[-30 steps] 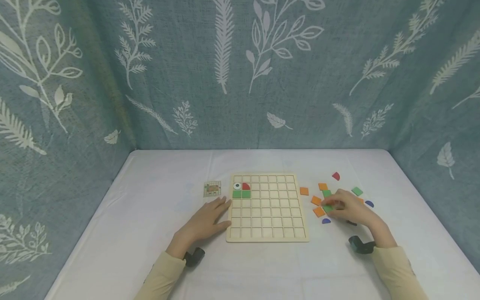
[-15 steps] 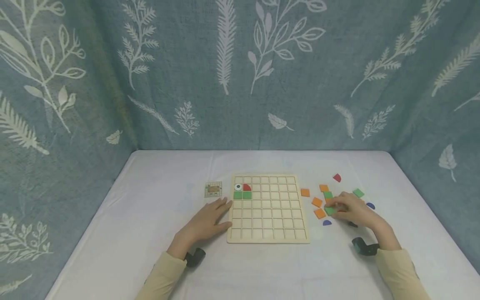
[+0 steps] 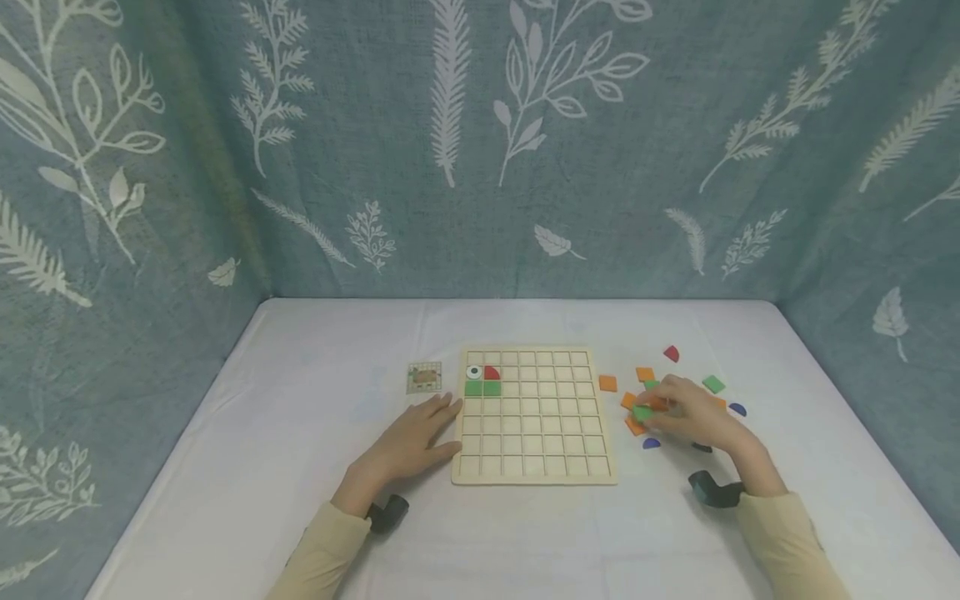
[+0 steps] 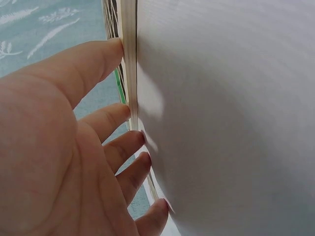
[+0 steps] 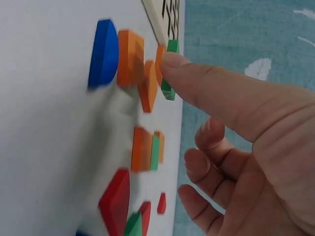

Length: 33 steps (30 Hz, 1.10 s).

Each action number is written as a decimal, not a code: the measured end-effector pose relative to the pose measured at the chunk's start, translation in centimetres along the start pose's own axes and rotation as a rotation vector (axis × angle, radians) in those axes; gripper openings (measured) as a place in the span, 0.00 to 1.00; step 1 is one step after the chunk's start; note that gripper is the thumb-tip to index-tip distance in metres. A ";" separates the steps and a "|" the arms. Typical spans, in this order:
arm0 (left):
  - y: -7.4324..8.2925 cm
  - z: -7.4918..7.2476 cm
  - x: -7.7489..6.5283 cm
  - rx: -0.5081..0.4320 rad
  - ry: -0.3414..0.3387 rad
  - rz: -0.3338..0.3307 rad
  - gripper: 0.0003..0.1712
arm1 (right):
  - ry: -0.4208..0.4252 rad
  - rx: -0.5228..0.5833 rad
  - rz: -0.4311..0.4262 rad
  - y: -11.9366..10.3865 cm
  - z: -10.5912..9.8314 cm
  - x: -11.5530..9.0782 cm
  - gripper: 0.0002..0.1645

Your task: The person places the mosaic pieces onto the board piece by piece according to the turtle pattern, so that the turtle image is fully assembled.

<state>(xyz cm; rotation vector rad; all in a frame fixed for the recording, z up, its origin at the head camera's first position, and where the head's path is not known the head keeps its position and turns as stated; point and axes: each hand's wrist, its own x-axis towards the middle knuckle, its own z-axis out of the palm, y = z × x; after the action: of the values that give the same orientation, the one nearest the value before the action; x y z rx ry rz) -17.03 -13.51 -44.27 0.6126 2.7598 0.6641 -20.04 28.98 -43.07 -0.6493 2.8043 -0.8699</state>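
White cloth (image 3: 525,542) lies below — the right hand (image 3: 696,412) pinches a green tile (image 3: 642,413); the loosely spread left hand (image 3: 407,437) touches the board (image 3: 533,425) at left.

Right grip (image 5: 270,142) holding a green tile (image 5: 172,46), orange tiles (image 5: 131,59) and blue piece (image 5: 104,54) nearby, red pieces (image 5: 115,202) lower down

A smooth, matt grid board (image 3: 534,425) of pale wood lies on lightly creased white cloth (image 3: 337,333). Right of the board, a green square tile (image 3: 642,413), orange square tiles (image 3: 608,383) and a blue half-round tile (image 5: 103,54) look smooth and painted. Left of it, a printed card (image 3: 424,377) resembles paper; behind it hangs a matt, woven-cloth curtain (image 3: 480,242).
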 end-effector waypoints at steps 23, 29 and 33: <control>0.1 -0.1 0.0 0.012 0.002 0.006 0.36 | 0.028 0.057 -0.169 -4.1 2.7 4.5 0.15; 0.2 -0.1 -0.1 0.011 0.004 0.006 0.35 | 0.027 0.085 -0.175 -5.6 3.6 5.4 0.15; 0.3 -0.1 -0.1 0.006 0.006 -0.001 0.35 | 0.034 0.074 -0.172 -6.7 4.2 6.3 0.16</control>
<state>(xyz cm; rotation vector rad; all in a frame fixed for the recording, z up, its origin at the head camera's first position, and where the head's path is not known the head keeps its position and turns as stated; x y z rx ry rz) -16.86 -13.36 -44.02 0.6112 2.7682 0.6582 -22.20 19.13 -42.75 -0.8826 2.7620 -1.0184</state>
